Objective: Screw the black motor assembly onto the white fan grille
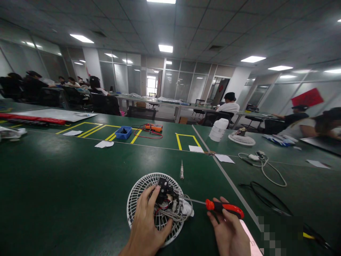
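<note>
A round white fan grille (134,188) lies flat on the green table before me. On it sits a black fan motor assembly (163,190) with bundled grey wires (173,215) and a white plastic part (187,209). My left hand (147,217) grips the assembly from the left, fingertips on its black housing and thumb near the wires. In my right hand (229,227) is a screwdriver (225,207) with a red and black handle, held level. Its shaft points left to the side of the motor, where the tip is hidden among the parts.
A small clear-handled screwdriver (182,171) lies beyond the grille. Farther back are a blue tray (123,132), an orange multimeter (153,127), a white container (218,130) and another fan grille (242,139). Cables (271,169) lie to the right. Several people sit in the background.
</note>
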The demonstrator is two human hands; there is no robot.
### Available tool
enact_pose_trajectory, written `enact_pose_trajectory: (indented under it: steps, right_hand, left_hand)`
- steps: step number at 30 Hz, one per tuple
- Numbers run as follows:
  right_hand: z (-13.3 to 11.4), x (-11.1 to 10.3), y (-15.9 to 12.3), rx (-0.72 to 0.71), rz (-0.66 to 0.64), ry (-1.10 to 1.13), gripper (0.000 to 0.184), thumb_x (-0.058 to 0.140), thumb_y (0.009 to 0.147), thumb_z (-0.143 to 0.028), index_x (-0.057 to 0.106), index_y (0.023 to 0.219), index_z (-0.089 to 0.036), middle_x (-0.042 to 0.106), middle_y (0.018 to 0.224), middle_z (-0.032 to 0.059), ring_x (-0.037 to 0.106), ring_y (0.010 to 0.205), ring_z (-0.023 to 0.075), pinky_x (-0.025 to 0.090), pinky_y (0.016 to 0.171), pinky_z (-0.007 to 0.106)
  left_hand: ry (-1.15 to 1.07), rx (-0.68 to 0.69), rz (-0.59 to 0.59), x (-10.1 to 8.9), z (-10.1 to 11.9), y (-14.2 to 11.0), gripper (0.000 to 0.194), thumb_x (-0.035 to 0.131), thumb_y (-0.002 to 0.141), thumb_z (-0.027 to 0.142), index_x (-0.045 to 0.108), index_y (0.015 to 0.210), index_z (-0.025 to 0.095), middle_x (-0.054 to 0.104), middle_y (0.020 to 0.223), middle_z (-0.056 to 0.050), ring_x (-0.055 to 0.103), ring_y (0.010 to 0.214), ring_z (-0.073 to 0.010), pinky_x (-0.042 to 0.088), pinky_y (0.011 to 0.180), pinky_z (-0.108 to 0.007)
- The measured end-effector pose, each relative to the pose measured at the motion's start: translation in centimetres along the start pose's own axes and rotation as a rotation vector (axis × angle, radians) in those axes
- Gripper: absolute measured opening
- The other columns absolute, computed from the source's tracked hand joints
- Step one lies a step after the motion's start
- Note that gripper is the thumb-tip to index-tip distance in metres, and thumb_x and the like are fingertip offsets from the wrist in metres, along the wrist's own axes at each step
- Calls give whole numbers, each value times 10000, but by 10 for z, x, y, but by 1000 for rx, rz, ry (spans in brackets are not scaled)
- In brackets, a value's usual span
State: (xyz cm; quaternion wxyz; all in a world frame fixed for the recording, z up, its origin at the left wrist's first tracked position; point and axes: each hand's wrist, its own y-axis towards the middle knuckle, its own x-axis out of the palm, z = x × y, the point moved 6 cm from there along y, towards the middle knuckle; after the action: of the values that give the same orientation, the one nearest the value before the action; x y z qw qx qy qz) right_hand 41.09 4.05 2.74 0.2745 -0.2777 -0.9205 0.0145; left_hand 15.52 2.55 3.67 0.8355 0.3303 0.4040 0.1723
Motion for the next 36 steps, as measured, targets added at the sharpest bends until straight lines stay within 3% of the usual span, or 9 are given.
enact_pose_trajectory:
  steps: [2,8,10,14,20,22,26,32,36]
  right_hand:
    - [-3,-2,0,-45,15,-12,465,842,609,-350,661,1017,-218,691,995,30,661,909,231,558,760,362]
    - [-3,1,-3,-67,-26,-91,562,883,683,-375,603,1149,-231,544,619,-88,511,538,125,478,560,264]
    - [-2,0,-3,-58,-16,-62,514,867,700,-388,619,1122,-230,614,707,-52,580,620,145,504,583,273]
    - [-3,-2,-2,-52,-29,5,440,838,689,-360,659,1067,-222,709,1035,37,679,964,230,576,780,353]
    - [1,0,-1,-21,-32,-116,674,906,645,-410,581,1205,-224,659,679,-45,613,575,158,519,568,280]
    - [2,1,-2,-5,-22,-90,664,897,644,-435,587,1188,-215,688,740,-19,649,653,182,530,577,289]
    - [5,2,-2,22,-31,10,579,871,630,-394,624,1119,-208,728,966,42,690,959,252,581,788,385]
    - [6,2,0,32,-23,-112,614,903,649,-403,602,1148,-212,604,622,-71,563,546,140,495,561,266]
    - [5,4,-1,64,-11,-39,648,897,602,-410,605,1144,-209,734,852,24,688,788,214,563,682,327]
  left_hand:
    - [2,-12,1,0,1,1,912,727,783,282,247,1557,228,468,1459,-158,492,1342,-335,507,1062,-560]
    - [8,-37,2,-2,3,3,939,793,757,370,286,1533,224,494,1431,-156,526,1300,-336,522,1039,-551]
    - [8,-32,11,-3,4,4,927,792,760,377,296,1528,221,502,1421,-156,532,1294,-333,529,1031,-543]
    - [6,-15,33,-5,5,5,898,781,772,378,313,1517,196,513,1396,-164,530,1288,-328,536,1022,-534]
    - [20,-23,43,-7,2,3,894,796,749,381,339,1492,183,460,1437,-181,482,1337,-347,515,1051,-552]
    - [28,-24,45,-7,2,3,888,793,750,374,341,1489,179,451,1441,-185,474,1347,-350,511,1056,-554]
    - [45,10,62,-9,4,5,883,788,750,373,342,1483,166,464,1414,-192,486,1334,-352,524,1035,-550]
    - [46,42,62,-10,5,5,861,784,761,367,347,1486,205,462,1419,-179,492,1330,-354,513,1046,-556]
    - [35,57,64,-10,5,4,860,782,767,361,346,1494,219,458,1430,-175,470,1354,-357,501,1061,-563]
